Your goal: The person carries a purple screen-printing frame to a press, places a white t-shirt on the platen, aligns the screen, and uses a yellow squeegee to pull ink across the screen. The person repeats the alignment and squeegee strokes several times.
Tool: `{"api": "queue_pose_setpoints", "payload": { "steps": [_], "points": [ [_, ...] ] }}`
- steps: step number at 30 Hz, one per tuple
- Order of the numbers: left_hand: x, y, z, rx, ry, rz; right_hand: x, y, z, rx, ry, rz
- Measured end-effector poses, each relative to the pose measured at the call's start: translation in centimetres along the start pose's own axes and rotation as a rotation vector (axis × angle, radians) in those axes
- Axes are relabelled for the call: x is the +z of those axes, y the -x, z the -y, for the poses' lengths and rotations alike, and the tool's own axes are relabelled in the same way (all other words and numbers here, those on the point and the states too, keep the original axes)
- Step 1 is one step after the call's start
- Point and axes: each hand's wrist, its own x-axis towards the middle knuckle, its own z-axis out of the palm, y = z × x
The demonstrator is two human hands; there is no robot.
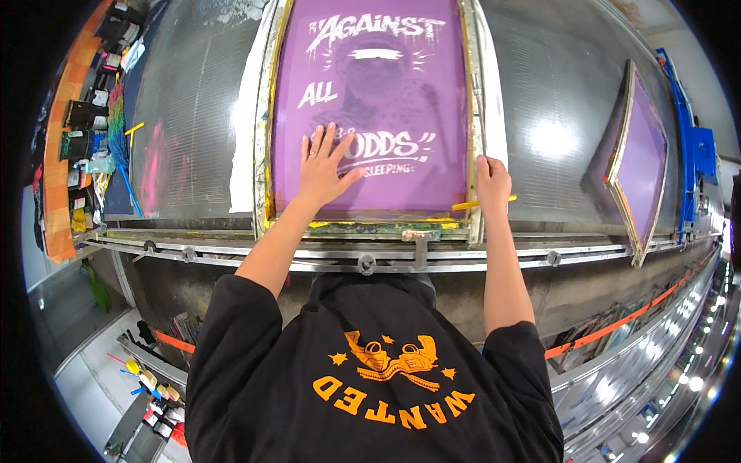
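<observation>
My left hand (324,166) lies with fingers spread on a purple screen-printing mesh (370,193) marked with white lettering and a shadowy figure. The mesh sits in a metal frame (269,154) with yellowed edges. At the frame's right side, my right hand (492,181) is closed round a small yellow T-shaped tool (463,206), whose crossbar shows below the fingers. White material (243,177) borders both sides of the frame.
Another purple screen (641,154) stands tilted on the grey table (548,92) to the right. At left are ink pots (81,116), rags, another yellow T-shaped tool (133,135) and an orange board (58,193). A metal rail (309,256) runs along the table's near edge.
</observation>
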Motion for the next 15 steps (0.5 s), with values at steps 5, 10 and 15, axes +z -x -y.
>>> {"api": "queue_pose_setpoints", "payload": {
  "steps": [5, 10, 15],
  "points": [
    [0.0, 3.0, -4.8, -0.118, 0.247, -0.009, -10.0, 7.4, 1.9, 0.224, -0.525, 0.327],
    [1.0, 5.6, -8.0, -0.072, 0.186, -0.161, -17.6, 12.4, -2.6, 0.283, -0.338, 0.512],
    [1.4, 7.4, -6.5, -0.176, 0.008, -0.182, -21.1, 13.0, -5.3, 0.124, 0.135, 0.599]
  ]
}}
